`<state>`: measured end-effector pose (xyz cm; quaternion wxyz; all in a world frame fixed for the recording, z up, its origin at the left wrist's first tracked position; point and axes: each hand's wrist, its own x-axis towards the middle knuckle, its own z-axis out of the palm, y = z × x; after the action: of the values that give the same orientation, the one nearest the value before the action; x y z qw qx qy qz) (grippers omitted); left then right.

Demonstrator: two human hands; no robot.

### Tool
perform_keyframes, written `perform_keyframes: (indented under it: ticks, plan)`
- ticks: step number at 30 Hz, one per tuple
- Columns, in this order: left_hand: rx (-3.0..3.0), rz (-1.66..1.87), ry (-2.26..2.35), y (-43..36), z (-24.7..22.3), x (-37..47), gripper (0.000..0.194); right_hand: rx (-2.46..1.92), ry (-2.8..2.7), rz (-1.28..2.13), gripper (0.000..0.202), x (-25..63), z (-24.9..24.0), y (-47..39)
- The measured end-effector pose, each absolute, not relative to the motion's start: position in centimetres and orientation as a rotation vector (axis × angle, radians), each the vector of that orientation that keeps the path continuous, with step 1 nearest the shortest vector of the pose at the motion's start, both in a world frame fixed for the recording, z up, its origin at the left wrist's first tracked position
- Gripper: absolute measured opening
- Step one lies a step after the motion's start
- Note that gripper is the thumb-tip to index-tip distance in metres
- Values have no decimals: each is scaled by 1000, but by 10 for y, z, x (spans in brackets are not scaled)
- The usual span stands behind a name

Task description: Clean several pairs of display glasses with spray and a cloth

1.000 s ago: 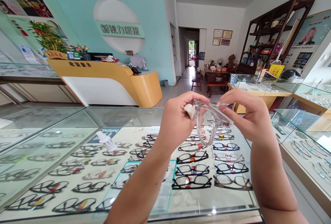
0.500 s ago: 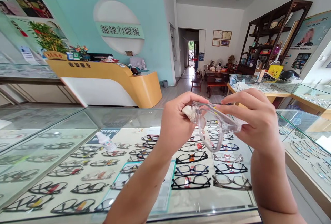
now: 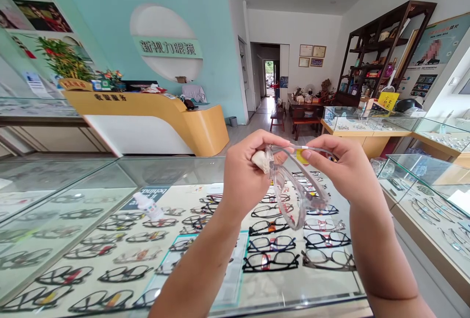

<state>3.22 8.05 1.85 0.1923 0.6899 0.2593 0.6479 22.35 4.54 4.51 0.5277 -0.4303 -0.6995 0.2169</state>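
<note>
Clear-framed glasses [image 3: 299,205] hang between my hands above the glass display case, their lenses low and a yellow tag on one temple. My left hand [image 3: 244,173] is closed round a crumpled white cloth [image 3: 261,161] and pinches the frame near its hinge. The fingers of my right hand [image 3: 340,164] are closed on the thin temple beside the yellow tag. Rows of dark-framed glasses [image 3: 271,261] lie under the glass below. A small white bottle [image 3: 149,206] stands on the case to the left.
A teal-edged sheet [image 3: 240,269] lies near the front of the display case [image 3: 172,169]. Further back are a yellow and white counter [image 3: 205,127], a wooden table with benches, and a dark shelf [image 3: 382,44]. More display cases [image 3: 422,195] stand on the right.
My right hand has shifted from the front of the frame to the temple by the yellow tag. The glasses have turned and hang slightly lower.
</note>
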Motion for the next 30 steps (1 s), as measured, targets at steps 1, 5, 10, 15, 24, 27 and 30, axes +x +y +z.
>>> perform_keyframes:
  ticks: [1, 5, 10, 15, 24, 27, 30]
  plan:
    - [1925, 1824, 727, 81, 18, 33, 23, -1030, -1660, 531, 20, 224, 45, 45]
    - [1881, 1825, 728, 82, 14, 36, 27, -1031, -1648, 536, 22, 225, 46, 43]
    - [1860, 1838, 705, 80, 11, 40, 23, -1044, -1656, 564, 27, 229, 48, 40]
    - [1832, 1771, 679, 79, 14, 44, 29, -1127, -1724, 421, 23, 233, 49, 37]
    - [1933, 1749, 766, 81, 9, 44, 21, -1060, -1821, 389, 24, 239, 44, 43]
    - [1984, 1819, 783, 82, 10, 41, 9, -1072, -1769, 313, 19, 238, 41, 46]
    - [2040, 1936, 862, 82, 13, 35, 3, -1011, -1574, 193, 21, 241, 41, 40]
